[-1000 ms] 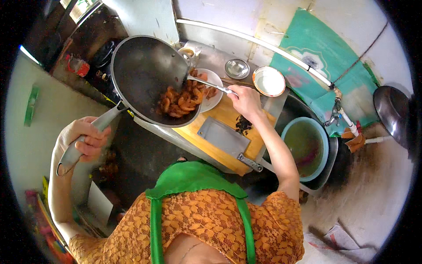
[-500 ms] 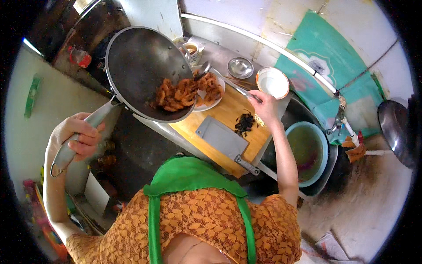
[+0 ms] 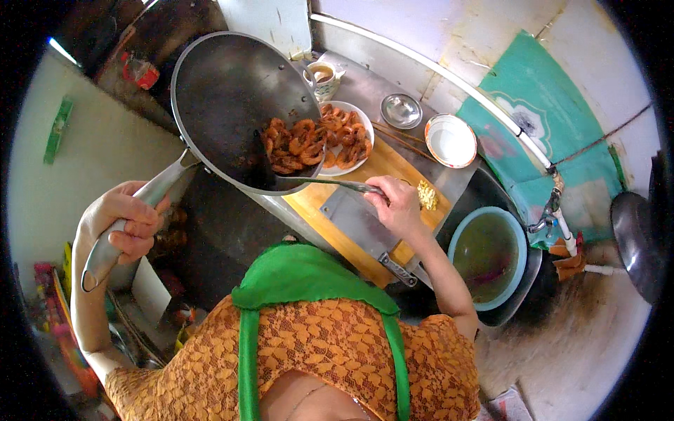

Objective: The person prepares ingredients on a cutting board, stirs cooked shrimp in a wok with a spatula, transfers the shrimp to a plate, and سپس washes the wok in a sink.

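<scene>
A metal countertop stretches along the far wall. At its left, a large dark wok is held up, tilted to the right, its right rim over the left edge of a plate. Right of the middle lies a wooden cutting board. On the right, a pale blue basin of cloudy liquid sits in the sink.

A cleaver lies flat on the board's near part, handle toward the near right. Across it passes a long-handled wok utensil, whose dark head reaches into the wok's right side; ladle or turner, I cannot tell. The white plate sits at the board's far left.

The left hand wraps its fingers firmly round the wok's grey handle. The right hand closes on the utensil's handle end, above the board.

Farther right stands an orange-rimmed white bowl, with a small metal bowl to its left and a mug behind the plate. Thin chopsticks lie near the white bowl.

Reddish-brown shrimp are heaped at the wok's low right side, and more lie on the plate. Smallest are the chopped garlic bits right of the right hand.
</scene>
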The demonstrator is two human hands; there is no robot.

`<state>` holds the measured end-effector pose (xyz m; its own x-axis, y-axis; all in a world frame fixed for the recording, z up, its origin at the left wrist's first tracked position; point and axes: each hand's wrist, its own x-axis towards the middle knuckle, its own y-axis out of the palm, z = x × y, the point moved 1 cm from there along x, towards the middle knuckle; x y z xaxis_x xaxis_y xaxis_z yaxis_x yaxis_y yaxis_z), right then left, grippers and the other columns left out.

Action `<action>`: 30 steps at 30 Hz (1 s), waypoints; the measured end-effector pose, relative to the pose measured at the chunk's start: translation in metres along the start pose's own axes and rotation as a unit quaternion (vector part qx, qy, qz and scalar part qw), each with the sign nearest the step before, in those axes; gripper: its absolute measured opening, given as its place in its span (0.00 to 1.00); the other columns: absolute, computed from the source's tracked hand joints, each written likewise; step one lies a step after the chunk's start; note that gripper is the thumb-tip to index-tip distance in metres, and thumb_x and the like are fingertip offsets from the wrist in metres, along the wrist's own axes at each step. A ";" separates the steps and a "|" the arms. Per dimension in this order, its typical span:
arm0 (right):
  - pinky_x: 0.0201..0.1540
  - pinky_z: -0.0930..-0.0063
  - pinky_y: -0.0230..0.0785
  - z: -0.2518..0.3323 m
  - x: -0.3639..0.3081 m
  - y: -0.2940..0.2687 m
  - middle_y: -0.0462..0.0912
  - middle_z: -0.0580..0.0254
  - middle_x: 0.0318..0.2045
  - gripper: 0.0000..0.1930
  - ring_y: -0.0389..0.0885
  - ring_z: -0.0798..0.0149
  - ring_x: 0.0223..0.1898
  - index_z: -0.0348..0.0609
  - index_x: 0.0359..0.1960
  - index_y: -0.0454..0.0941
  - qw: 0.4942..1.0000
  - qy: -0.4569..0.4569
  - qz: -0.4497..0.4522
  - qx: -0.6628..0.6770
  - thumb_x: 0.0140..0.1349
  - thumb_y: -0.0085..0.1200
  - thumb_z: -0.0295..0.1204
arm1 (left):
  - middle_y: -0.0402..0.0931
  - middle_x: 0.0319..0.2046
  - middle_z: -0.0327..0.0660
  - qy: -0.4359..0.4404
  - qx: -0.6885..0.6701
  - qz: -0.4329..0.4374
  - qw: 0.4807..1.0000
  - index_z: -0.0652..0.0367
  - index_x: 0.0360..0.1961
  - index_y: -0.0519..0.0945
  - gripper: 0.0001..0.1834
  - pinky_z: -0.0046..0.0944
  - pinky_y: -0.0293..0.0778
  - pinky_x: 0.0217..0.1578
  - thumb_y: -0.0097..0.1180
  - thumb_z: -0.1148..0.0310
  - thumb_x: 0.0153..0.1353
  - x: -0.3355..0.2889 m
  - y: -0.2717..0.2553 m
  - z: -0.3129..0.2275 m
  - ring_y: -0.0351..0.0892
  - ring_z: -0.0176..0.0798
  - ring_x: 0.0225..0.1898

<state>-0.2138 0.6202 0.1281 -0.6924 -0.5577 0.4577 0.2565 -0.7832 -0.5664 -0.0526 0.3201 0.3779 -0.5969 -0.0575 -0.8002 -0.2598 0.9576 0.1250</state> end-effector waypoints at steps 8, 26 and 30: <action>0.29 0.69 0.68 -0.048 -0.004 -0.008 0.77 0.59 0.23 0.09 0.77 0.58 0.27 0.41 0.28 0.74 0.999 0.036 -0.024 -0.012 0.44 0.58 0.23 | 0.57 0.09 0.32 0.003 -0.019 -0.033 0.999 0.61 0.24 0.64 0.04 0.25 0.49 0.02 0.46 0.79 0.47 -0.001 0.012 0.005 0.54 0.22 0.04; 0.30 0.83 0.66 -0.119 -0.028 -0.029 0.76 0.67 0.21 0.03 0.74 0.77 0.27 0.37 0.30 0.73 0.967 0.222 0.001 0.123 0.53 0.53 0.22 | 0.58 0.09 0.34 -0.003 -0.047 -0.067 0.997 0.63 0.24 0.65 0.04 0.23 0.49 0.03 0.46 0.81 0.46 -0.004 0.017 0.008 0.52 0.22 0.05; 0.29 0.83 0.66 -0.099 -0.011 -0.039 0.77 0.66 0.22 0.04 0.74 0.77 0.26 0.37 0.31 0.74 0.968 0.209 0.001 0.137 0.53 0.54 0.23 | 0.58 0.09 0.34 0.005 -0.033 -0.075 0.997 0.63 0.24 0.66 0.04 0.23 0.49 0.02 0.45 0.81 0.45 -0.009 0.014 0.012 0.52 0.22 0.05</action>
<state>-0.2833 0.6843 0.0772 -0.8895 -0.4440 0.1082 0.3871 -0.8579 -0.3379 -0.0417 0.3369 0.3804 -0.5547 -0.2006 -0.8075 -0.3951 0.9176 0.0434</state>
